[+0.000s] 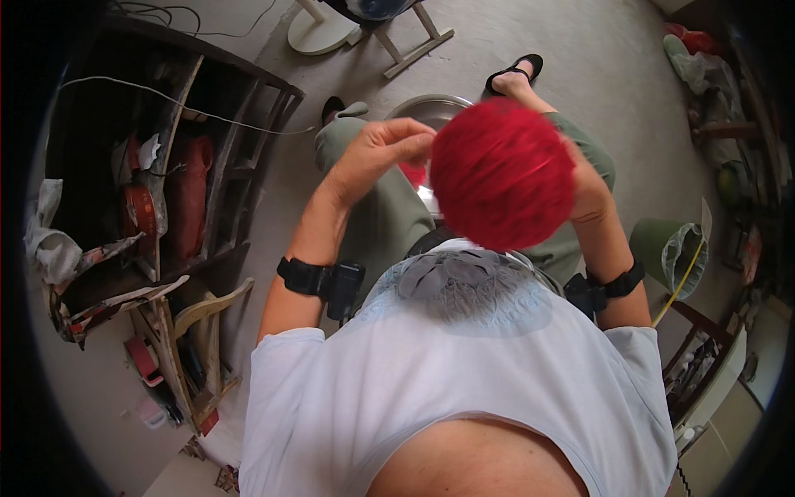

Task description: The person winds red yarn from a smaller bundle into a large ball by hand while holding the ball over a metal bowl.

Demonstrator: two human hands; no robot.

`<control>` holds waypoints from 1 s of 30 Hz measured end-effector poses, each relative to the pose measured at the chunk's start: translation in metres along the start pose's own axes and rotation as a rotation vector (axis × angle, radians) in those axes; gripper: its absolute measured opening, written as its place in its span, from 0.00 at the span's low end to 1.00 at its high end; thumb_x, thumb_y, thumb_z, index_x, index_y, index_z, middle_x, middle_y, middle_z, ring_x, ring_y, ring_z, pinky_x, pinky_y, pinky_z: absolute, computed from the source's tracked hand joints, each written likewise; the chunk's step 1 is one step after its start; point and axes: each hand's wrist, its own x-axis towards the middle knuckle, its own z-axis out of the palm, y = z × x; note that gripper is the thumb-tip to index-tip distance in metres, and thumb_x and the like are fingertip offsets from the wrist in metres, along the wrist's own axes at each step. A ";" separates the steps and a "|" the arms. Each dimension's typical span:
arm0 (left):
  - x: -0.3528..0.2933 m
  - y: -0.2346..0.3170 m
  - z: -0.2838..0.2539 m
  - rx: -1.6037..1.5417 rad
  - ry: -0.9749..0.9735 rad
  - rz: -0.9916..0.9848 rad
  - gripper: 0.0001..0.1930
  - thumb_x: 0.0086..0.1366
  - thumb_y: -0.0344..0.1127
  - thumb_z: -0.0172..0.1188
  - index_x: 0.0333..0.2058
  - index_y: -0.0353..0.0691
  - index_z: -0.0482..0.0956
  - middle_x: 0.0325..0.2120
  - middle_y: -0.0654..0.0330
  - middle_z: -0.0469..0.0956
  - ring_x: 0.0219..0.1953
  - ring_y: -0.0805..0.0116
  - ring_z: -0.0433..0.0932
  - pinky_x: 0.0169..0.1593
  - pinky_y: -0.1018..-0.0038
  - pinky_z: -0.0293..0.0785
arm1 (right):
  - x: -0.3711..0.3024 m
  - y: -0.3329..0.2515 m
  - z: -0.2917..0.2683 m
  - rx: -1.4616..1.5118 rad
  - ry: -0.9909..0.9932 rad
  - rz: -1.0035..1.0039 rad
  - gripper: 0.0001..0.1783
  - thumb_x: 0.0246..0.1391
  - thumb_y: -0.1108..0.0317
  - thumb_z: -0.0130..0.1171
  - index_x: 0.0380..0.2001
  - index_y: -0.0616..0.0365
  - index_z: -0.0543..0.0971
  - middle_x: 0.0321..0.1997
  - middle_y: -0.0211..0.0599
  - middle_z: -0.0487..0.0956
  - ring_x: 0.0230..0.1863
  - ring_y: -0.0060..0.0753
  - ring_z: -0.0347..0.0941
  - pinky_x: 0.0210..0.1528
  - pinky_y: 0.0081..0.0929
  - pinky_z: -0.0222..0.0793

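A large ball of red yarn [503, 174] sits just above the middle of the frame, lifted in front of the body and over the gap between the knees. The right hand [586, 184] is against its right side and seems to carry it, probably from behind and below so that the near face stays free. The left hand [385, 153] is at the ball's left edge, thumb and forefinger drawn nearly together and the other fingers curled; a grip that narrow would suit a single strand better than the ball's bulk. A metal basin [431, 99] stands on the floor [629, 108] between the green trousers [373, 219], near enough, I judge, to catch loose yarn, and something red [413, 175] shows inside it

The ball hides the right fingers, so their spread cannot be told, though the hand appears to have hold of it. Whether the left fingertips pinch any yarn is also unclear, as no strand can be made out. The ball's surface is streaked with blur. It covers much of the basin, leaving the red stuff only partly visible. At upper left, the inside of the dark cabinet [248, 157] is mostly in shadow
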 end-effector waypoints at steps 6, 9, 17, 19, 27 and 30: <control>-0.022 -0.021 0.011 0.157 -0.132 -0.187 0.11 0.68 0.36 0.59 0.42 0.35 0.84 0.28 0.65 0.81 0.32 0.80 0.76 0.35 0.81 0.73 | 0.013 -0.016 -0.012 0.355 0.350 -0.268 0.38 0.62 0.47 0.54 0.67 0.58 0.61 0.67 0.42 0.67 0.67 0.41 0.64 0.68 0.42 0.61; -0.034 0.001 0.027 0.166 -0.248 -0.252 0.10 0.67 0.35 0.61 0.42 0.36 0.84 0.29 0.67 0.81 0.33 0.81 0.76 0.35 0.82 0.72 | 0.022 -0.010 -0.023 0.230 0.489 -0.181 0.39 0.58 0.50 0.62 0.65 0.60 0.63 0.62 0.40 0.71 0.63 0.36 0.67 0.66 0.35 0.63; -0.033 0.072 0.030 0.261 -0.407 0.115 0.05 0.65 0.30 0.63 0.36 0.34 0.82 0.30 0.67 0.78 0.35 0.81 0.75 0.39 0.82 0.70 | 0.017 0.022 0.006 -0.372 0.378 0.119 0.42 0.44 0.56 0.75 0.59 0.62 0.68 0.52 0.39 0.76 0.53 0.31 0.73 0.59 0.27 0.67; -0.023 0.076 0.024 0.188 -0.359 0.123 0.05 0.66 0.29 0.62 0.35 0.33 0.81 0.31 0.67 0.80 0.34 0.82 0.75 0.39 0.82 0.72 | 0.015 0.015 0.018 -0.242 0.264 0.214 0.43 0.43 0.57 0.76 0.60 0.63 0.68 0.52 0.40 0.77 0.54 0.30 0.73 0.59 0.26 0.67; 0.004 0.050 0.010 0.224 -0.201 0.023 0.03 0.65 0.29 0.63 0.35 0.36 0.82 0.29 0.67 0.79 0.33 0.80 0.77 0.40 0.82 0.75 | 0.012 -0.006 0.032 -0.121 -0.039 0.359 0.51 0.40 0.44 0.73 0.63 0.62 0.67 0.57 0.39 0.74 0.59 0.30 0.70 0.64 0.29 0.62; 0.007 0.023 0.004 0.167 -0.116 0.015 0.05 0.67 0.31 0.61 0.35 0.36 0.82 0.29 0.67 0.80 0.33 0.79 0.78 0.40 0.81 0.75 | 0.008 0.000 0.021 -0.074 -0.097 0.161 0.54 0.39 0.39 0.72 0.63 0.63 0.66 0.57 0.42 0.74 0.59 0.34 0.70 0.62 0.30 0.65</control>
